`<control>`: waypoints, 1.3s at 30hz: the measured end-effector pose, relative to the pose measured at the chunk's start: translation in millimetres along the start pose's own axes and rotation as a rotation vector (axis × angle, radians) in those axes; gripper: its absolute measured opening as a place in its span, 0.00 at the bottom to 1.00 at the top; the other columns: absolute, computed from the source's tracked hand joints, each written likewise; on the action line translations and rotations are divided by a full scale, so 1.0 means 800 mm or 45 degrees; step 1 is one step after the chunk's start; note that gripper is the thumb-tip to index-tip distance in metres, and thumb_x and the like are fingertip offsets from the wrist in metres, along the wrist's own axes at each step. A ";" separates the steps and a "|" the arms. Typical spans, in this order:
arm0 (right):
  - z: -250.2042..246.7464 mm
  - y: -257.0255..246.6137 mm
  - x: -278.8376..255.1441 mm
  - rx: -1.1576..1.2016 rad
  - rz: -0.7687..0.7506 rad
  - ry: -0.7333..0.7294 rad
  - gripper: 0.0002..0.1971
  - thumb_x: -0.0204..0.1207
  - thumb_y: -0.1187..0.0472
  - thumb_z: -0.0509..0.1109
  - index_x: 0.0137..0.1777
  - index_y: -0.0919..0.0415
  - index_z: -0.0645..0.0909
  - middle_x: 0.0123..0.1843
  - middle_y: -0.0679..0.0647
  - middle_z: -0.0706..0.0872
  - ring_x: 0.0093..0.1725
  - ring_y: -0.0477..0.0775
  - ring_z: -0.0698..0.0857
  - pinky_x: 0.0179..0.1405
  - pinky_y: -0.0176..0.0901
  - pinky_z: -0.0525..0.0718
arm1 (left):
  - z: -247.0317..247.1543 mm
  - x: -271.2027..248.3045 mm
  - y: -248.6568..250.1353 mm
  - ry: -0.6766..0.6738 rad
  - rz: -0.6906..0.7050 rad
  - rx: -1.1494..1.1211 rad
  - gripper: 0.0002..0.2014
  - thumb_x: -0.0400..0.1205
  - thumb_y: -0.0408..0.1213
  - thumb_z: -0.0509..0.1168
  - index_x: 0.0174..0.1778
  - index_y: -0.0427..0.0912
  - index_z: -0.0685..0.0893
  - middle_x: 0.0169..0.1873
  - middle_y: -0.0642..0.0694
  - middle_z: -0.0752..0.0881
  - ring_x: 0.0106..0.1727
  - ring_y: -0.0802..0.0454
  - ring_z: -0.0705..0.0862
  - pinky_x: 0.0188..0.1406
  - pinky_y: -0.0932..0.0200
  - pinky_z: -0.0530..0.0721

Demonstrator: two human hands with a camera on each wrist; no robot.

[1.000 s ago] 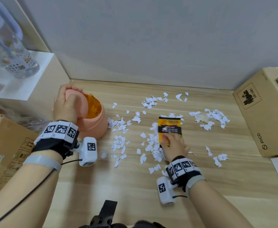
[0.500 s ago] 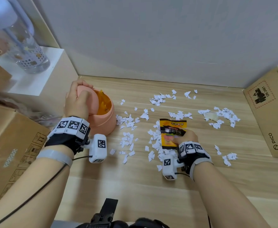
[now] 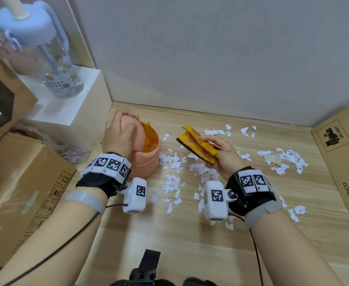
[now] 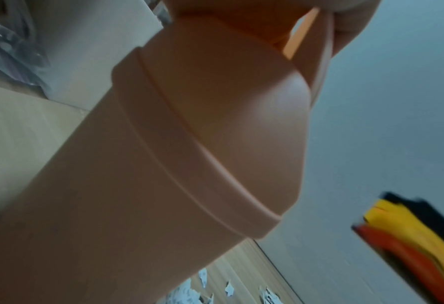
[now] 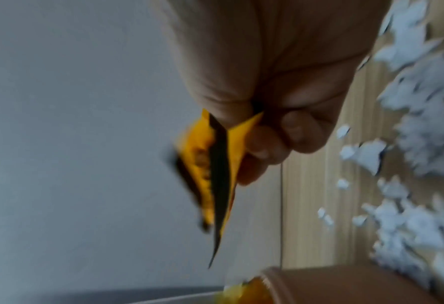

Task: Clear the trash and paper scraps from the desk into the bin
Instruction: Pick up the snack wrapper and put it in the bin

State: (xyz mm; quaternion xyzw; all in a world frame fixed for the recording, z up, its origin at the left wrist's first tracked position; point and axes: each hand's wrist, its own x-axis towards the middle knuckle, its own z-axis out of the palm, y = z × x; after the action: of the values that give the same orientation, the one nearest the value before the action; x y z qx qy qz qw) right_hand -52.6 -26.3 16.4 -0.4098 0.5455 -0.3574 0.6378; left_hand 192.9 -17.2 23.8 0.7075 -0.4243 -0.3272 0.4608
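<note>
The lid (image 3: pixel 131 134) of the bin (image 3: pixel 146 162) is gripped by the left hand (image 3: pixel 118 137), fingers curled over its dome, and is held tipped back so that the mouth is open on the side facing the scraps; this is judged to be done so that the other hand can drop things in without pausing. Orange material already lies inside the bin. The wrapper (image 3: pixel 198 145) is pinched by the right hand (image 3: pixel 223 155), thumb on top and fingers curled beneath, and is held in the air above the desk (image 3: pixel 190 244), just right of the bin and apart from it, its free end pointing toward the open mouth. In the right wrist view the wrapper is seen edge-on, folded between thumb and fingers, with the bin's rim below it. The scraps (image 3: pixel 200 172) remain strewn over the desk between the hands and toward the box (image 3: pixel 338 157) at the right.

Half a second earlier the wrapper is still low over the scraps at mid-desk, held by the right hand; now it has been lifted and carried leftward, nearly to the bin. The left hand's hold on the lid is unchanged. The scraps look undisturbed.
</note>
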 end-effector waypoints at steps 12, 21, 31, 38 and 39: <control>0.077 -0.044 0.025 -0.523 -0.239 -0.146 0.09 0.68 0.60 0.75 0.30 0.51 0.79 0.31 0.46 0.82 0.34 0.46 0.81 0.39 0.39 0.79 | -0.007 0.011 -0.004 -0.116 0.044 0.025 0.14 0.66 0.46 0.53 0.43 0.67 0.76 0.60 0.50 0.83 0.58 0.50 0.75 0.65 0.40 0.76; 0.124 -0.070 0.050 -1.005 -0.399 -0.294 0.25 0.62 0.78 0.66 0.52 0.50 0.74 0.51 0.47 0.81 0.47 0.49 0.83 0.39 0.34 0.83 | -0.006 0.015 -0.007 -0.153 0.063 0.023 0.14 0.62 0.52 0.52 0.41 0.71 0.75 0.59 0.49 0.84 0.60 0.45 0.76 0.65 0.40 0.75; 0.166 -0.044 0.060 -1.230 -0.302 -0.572 0.24 0.67 0.71 0.67 0.65 0.65 0.70 0.45 0.51 0.75 0.41 0.48 0.76 0.33 0.33 0.73 | -0.006 0.014 -0.005 -0.131 0.120 -0.022 0.14 0.65 0.43 0.54 0.42 0.68 0.75 0.54 0.58 0.86 0.60 0.53 0.77 0.66 0.39 0.74; 0.136 -0.035 0.046 -0.328 -0.389 -0.266 0.26 0.72 0.77 0.65 0.52 0.45 0.62 0.45 0.52 0.79 0.40 0.50 0.82 0.42 0.46 0.85 | -0.006 0.015 -0.009 -0.114 0.148 0.001 0.16 0.67 0.47 0.53 0.48 0.60 0.78 0.55 0.57 0.85 0.60 0.51 0.76 0.64 0.41 0.74; 0.138 -0.030 0.049 -0.268 -0.365 -0.205 0.23 0.73 0.77 0.65 0.49 0.45 0.64 0.44 0.53 0.81 0.39 0.52 0.83 0.41 0.51 0.85 | -0.005 0.015 -0.011 -0.114 0.151 0.004 0.17 0.66 0.50 0.52 0.48 0.62 0.78 0.56 0.56 0.85 0.60 0.51 0.76 0.64 0.41 0.74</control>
State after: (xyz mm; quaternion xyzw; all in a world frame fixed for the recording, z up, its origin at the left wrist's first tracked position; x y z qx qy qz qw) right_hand 62.2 -56.7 30.1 -0.5751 0.4632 -0.3515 0.5755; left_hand 204.0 -24.8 16.5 0.6665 -0.4860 -0.3300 0.4590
